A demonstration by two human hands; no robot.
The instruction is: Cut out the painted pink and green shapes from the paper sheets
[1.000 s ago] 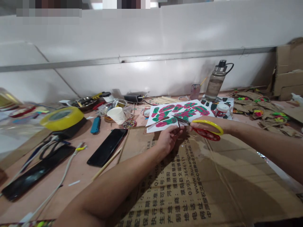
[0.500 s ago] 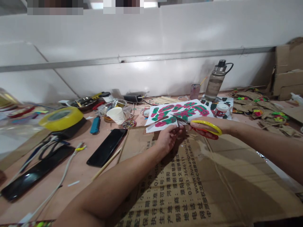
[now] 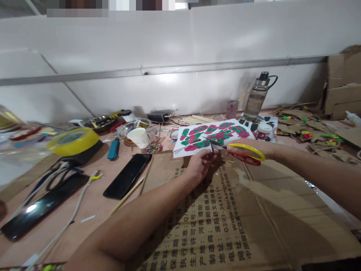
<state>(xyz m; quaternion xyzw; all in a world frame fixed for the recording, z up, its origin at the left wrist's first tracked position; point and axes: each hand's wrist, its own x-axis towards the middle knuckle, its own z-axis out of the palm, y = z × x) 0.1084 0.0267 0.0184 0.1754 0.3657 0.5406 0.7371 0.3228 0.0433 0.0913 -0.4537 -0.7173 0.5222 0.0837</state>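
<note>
A white sheet of paper [image 3: 194, 149], painted with pink and green shapes, is pinched at its near edge by my left hand [image 3: 200, 163]. My right hand [image 3: 244, 143] grips scissors [image 3: 252, 151] with yellow and red handles. Their blades point left over the paper, slightly apart, with the sheet's near edge at them. Part of my right hand's fingers is hidden behind the handles. Beneath both hands lies a flat piece of printed brown cardboard [image 3: 254, 226].
A water bottle [image 3: 256, 98] and a small white jar [image 3: 264, 131] stand behind my right hand. To the left are a paper cup [image 3: 138, 137], a black phone [image 3: 128, 176], yellow tape [image 3: 73, 141] and cables [image 3: 72, 210]. Burlap pieces [image 3: 299, 124] lie at the right.
Both hands stay almost where they were, still holding the paper and scissors. A dark shadow on the paper's near part has shrunk, and a bright reflection now shows on the dark device at left.
</note>
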